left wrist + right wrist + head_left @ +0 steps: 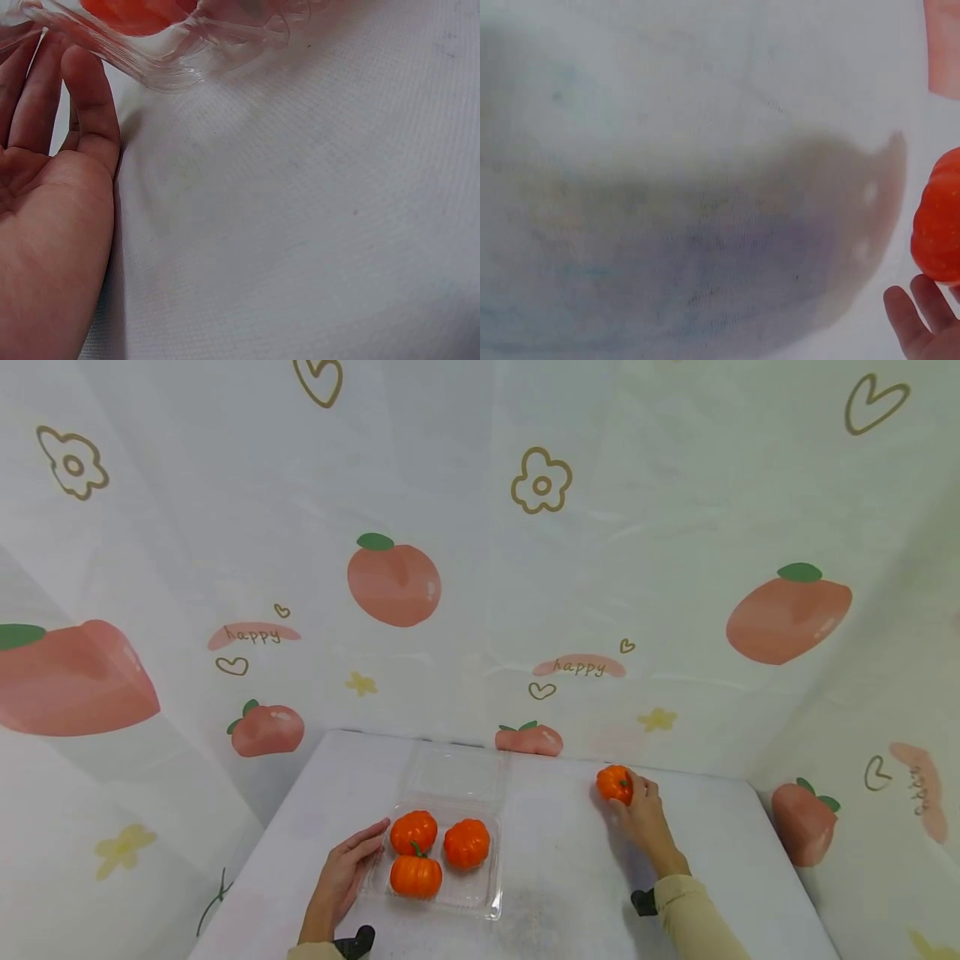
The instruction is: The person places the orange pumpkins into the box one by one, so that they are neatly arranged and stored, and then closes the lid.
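Observation:
In the head view, a clear plastic clamshell box [480, 900] lies on the table with its lid folded back. Three small orange pumpkins sit inside: one at back left [413, 832], one at right [467, 844] and one at front [416, 877]. My left hand [347, 870] rests against the box's left side, fingers fairly straight; the left wrist view shows its fingertips [90, 75] touching the clear plastic. Toward the back right, my right hand [647, 817] holds another small orange pumpkin [613, 784] between thumb and fingers. The right wrist view shows only part of this pumpkin [939, 225].
The white table [562, 877] meets a printed curtain [465, 677] at the back, and curtains stand at both sides. The clear lid [453, 775] lies flat behind the box. A thin dark stem-like thing [216, 900] shows at the table's left edge.

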Tool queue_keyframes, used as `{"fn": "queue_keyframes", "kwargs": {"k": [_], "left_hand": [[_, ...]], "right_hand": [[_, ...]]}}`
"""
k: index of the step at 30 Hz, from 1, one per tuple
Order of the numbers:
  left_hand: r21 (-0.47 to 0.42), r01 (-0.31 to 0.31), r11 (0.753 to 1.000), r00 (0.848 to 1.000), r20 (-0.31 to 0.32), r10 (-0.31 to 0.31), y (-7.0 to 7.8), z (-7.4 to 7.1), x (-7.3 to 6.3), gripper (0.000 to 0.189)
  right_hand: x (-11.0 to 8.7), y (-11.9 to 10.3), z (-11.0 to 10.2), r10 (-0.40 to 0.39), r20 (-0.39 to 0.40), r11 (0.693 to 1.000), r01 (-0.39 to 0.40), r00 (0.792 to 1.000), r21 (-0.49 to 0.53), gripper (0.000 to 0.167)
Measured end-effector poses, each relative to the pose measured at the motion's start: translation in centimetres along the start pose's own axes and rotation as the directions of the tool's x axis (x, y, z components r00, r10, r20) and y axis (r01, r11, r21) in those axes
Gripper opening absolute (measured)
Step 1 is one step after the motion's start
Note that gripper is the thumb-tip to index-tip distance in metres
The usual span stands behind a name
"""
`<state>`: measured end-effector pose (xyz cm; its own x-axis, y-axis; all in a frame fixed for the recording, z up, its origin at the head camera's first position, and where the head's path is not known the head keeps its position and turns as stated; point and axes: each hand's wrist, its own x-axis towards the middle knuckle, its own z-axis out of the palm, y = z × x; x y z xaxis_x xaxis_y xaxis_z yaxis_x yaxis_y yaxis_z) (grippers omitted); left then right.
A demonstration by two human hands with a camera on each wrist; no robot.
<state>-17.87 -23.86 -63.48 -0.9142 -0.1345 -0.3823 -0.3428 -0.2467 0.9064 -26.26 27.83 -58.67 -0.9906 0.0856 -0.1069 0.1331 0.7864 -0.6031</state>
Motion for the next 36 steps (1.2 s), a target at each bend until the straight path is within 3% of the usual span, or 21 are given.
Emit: {"fn": "queue_keyframes", "kwargs": {"k": [5, 12, 27, 36], "left_hand": [[0.008, 0.001, 1.0, 1.0, -0.002, -0.001, 0.1, 0.0, -0.1, 0.055], [0.009, 0.001, 1.0, 1.0, -0.01, 0.0, 0.2, -0.1, -0.3, 0.056], [0.009, -0.001, 1.0, 1.0, -0.005, 0.001, 0.0, 0.1, -0.1, 0.057], [0.009, 0.005, 1.0, 1.0, -0.009, -0.005, -0.2, 0.1, -0.2, 0.056]], "right_hand": [[-0.4, -0.2, 0.3, -0.051, -0.05, 0.999, 0.052, 0.997, 0.017, 0.074], [-0.8, -0.7, 0.6, -0.212, -0.152, 0.977, 0.212, 0.965, -0.015, 0.072], [-1.5, -2.0, 1.0, -0.236, -0.152, 0.971, 0.237, 0.96, -0.016, 0.072], [-2.3, -3.5, 1.5, -0.337, -0.172, 0.939, 0.344, 0.926, 0.017, 0.069]]}}
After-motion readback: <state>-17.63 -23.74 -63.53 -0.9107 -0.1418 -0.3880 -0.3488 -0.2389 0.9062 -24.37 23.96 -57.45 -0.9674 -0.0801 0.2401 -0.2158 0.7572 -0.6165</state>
